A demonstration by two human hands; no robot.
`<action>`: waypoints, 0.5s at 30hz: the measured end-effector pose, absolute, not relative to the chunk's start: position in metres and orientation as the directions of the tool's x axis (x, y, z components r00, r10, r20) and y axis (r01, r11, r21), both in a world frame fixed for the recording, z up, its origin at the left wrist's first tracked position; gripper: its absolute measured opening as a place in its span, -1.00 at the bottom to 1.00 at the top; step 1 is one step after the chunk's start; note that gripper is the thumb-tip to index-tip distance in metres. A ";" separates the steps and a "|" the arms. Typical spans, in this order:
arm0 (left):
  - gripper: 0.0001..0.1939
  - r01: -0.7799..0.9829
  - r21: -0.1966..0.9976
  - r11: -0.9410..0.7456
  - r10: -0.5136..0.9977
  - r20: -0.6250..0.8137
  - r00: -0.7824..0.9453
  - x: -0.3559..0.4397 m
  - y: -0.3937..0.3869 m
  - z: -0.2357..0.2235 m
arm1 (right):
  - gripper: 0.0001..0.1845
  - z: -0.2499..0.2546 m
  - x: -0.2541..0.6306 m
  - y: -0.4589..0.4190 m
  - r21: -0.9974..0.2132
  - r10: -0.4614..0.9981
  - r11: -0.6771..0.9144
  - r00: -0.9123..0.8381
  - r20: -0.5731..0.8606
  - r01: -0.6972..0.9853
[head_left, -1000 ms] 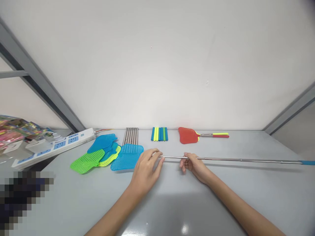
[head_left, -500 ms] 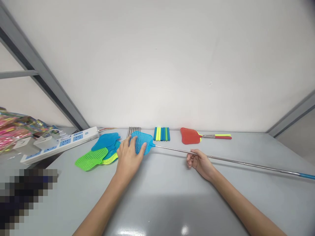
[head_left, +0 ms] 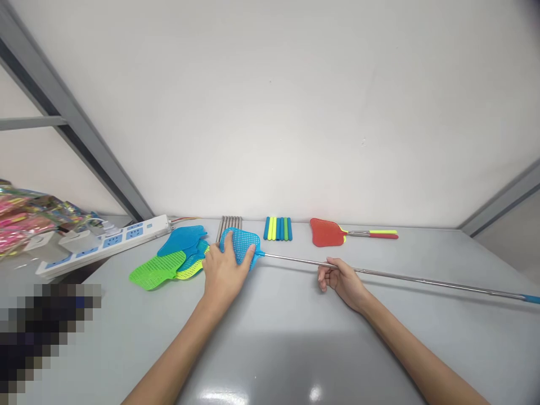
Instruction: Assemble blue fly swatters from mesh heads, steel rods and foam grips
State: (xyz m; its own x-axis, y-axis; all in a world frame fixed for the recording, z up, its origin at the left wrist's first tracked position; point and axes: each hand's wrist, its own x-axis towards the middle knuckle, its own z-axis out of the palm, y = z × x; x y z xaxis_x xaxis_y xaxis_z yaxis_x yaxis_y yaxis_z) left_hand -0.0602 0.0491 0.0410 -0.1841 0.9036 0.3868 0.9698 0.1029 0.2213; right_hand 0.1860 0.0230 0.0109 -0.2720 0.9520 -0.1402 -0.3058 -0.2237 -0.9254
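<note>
A blue fly swatter with a long extended metal rod lies across the view, its perforated head (head_left: 241,243) on the left. My left hand (head_left: 225,267) holds that head, thumb and fingers spread over its face. Near the rod's middle, my right hand (head_left: 341,280) is closed with curled fingers, the rod (head_left: 392,277) running along its index finger and thumb. The swatter's blue grip (head_left: 531,299) reaches the right edge of the view. Left of my left hand lies a pile of loose swatter heads: blue ones (head_left: 181,241), a green one (head_left: 158,271) and a yellow one (head_left: 192,271).
Along the wall lie several short metal rods (head_left: 231,220), a row of coloured grips (head_left: 278,229) and a red fly swatter (head_left: 328,233) with collapsed rods. A power strip (head_left: 139,236) with plugged adapters and shiny plastic packages (head_left: 25,219) sit at left on the grey table (head_left: 270,349).
The blue head has moved slightly left with my left hand, and the blue grip sits farther right, so the rod spans a little more length. My right hand has barely moved.
</note>
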 end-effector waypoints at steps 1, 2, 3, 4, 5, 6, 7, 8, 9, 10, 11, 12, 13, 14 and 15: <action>-0.30 0.971 0.210 0.112 0.900 0.394 -0.188 -0.059 0.048 0.040 | -0.53 0.011 0.186 0.023 -0.927 0.953 -0.219 -0.271 -0.137 -0.305; -0.29 0.972 0.201 0.121 0.896 0.398 -0.194 -0.057 0.048 0.039 | -0.53 0.011 0.187 0.023 -0.929 0.953 -0.215 -0.273 -0.132 -0.302; -0.29 0.972 0.194 0.132 0.894 0.399 -0.201 -0.055 0.047 0.038 | -0.53 0.010 0.187 0.022 -0.930 0.952 -0.212 -0.277 -0.128 -0.299; -0.29 0.972 0.187 0.144 0.893 0.398 -0.209 -0.054 0.047 0.037 | -0.53 0.010 0.187 0.022 -0.933 0.951 -0.209 -0.284 -0.124 -0.294; -0.30 0.971 0.181 0.155 0.892 0.396 -0.216 -0.053 0.046 0.036 | -0.52 0.010 0.188 0.022 -0.935 0.949 -0.206 -0.291 -0.120 -0.289; -0.30 0.971 0.174 0.165 0.892 0.394 -0.222 -0.052 0.046 0.035 | -0.52 0.009 0.188 0.022 -0.936 0.947 -0.206 -0.298 -0.118 -0.285; -0.30 0.970 0.166 0.175 0.890 0.394 -0.228 -0.051 0.046 0.034 | -0.52 0.009 0.188 0.022 -0.937 0.945 -0.207 -0.304 -0.118 -0.281; -0.30 0.970 0.159 0.182 0.889 0.394 -0.232 -0.051 0.045 0.033 | -0.52 0.009 0.189 0.022 -0.938 0.944 -0.209 -0.308 -0.119 -0.278; -0.30 0.970 0.154 0.188 0.889 0.394 -0.235 -0.050 0.045 0.032 | -0.52 0.009 0.188 0.022 -0.938 0.944 -0.210 -0.308 -0.121 -0.277; -0.30 0.970 0.151 0.192 0.889 0.392 -0.238 -0.050 0.044 0.032 | -0.52 0.009 0.188 0.022 -0.937 0.944 -0.211 -0.308 -0.121 -0.277; -0.31 0.969 0.150 0.198 0.889 0.389 -0.242 -0.049 0.044 0.032 | -0.52 0.010 0.188 0.022 -0.937 0.944 -0.210 -0.306 -0.120 -0.278; -0.31 0.968 0.151 0.202 0.889 0.386 -0.246 -0.049 0.043 0.032 | -0.52 0.010 0.188 0.022 -0.938 0.945 -0.208 -0.306 -0.119 -0.278; -0.31 0.967 0.152 0.204 0.890 0.383 -0.248 -0.048 0.043 0.032 | -0.52 0.010 0.188 0.022 -0.939 0.945 -0.205 -0.305 -0.116 -0.278; -0.31 0.967 0.153 0.203 0.890 0.382 -0.248 -0.048 0.042 0.032 | -0.51 0.010 0.187 0.022 -0.940 0.945 -0.202 -0.306 -0.113 -0.276; -0.31 0.967 0.155 0.202 0.891 0.380 -0.247 -0.047 0.042 0.032 | -0.51 0.010 0.187 0.022 -0.941 0.945 -0.198 -0.308 -0.109 -0.274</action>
State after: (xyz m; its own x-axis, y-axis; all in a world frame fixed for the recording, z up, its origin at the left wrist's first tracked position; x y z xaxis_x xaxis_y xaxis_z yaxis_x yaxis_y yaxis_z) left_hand -0.0472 0.0416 0.0323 -0.2467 0.8913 0.3803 0.9671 0.2015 0.1550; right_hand 0.1874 0.0219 0.0095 -0.3085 0.9450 -0.1091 -0.2741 -0.1981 -0.9411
